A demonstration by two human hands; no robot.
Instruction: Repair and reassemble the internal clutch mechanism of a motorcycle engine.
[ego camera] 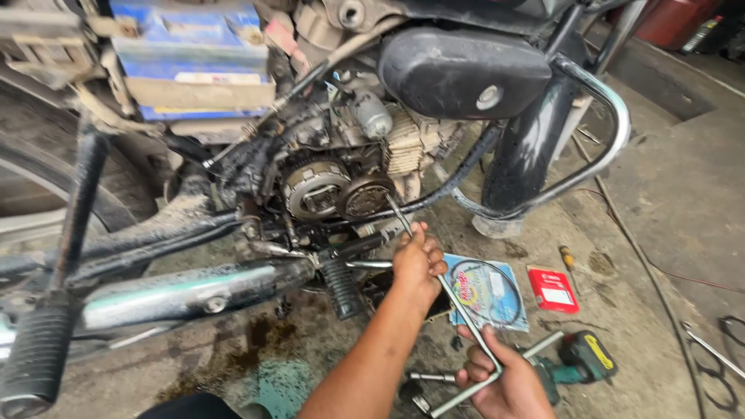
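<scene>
- The right hand (508, 384) is clenched round the crossbar of a bright steel T-handle wrench (458, 306), low down by the floor, where a fist can turn the bar as a lever.
- The left hand (419, 260) wraps loosely round the wrench's long thin shaft further up; I'd say it steadies the rod so its tip stays seated.
- The shaft slopes up and away to the exposed round metal clutch assembly (365, 195) on the grimy motorcycle engine (341, 147), and its far end meets that disc's lower edge.
- Beside that disc sits a larger toothed clutch drum (313, 188), dull grey and oily, with ribbed cooling fins behind.
- Just under the hands lies a flat blue packet showing a dark ring-shaped gasket (489, 291), and near it a small red box (552, 289).
- A green-and-black cordless power driver (578, 363) lies on its side on the concrete floor (667, 202), just beside the right hand.
- A dark oil stain (260, 349) spreads under the mud-caked chrome exhaust pipe (194, 291) and ribbed rubber footpeg (340, 287).
</scene>
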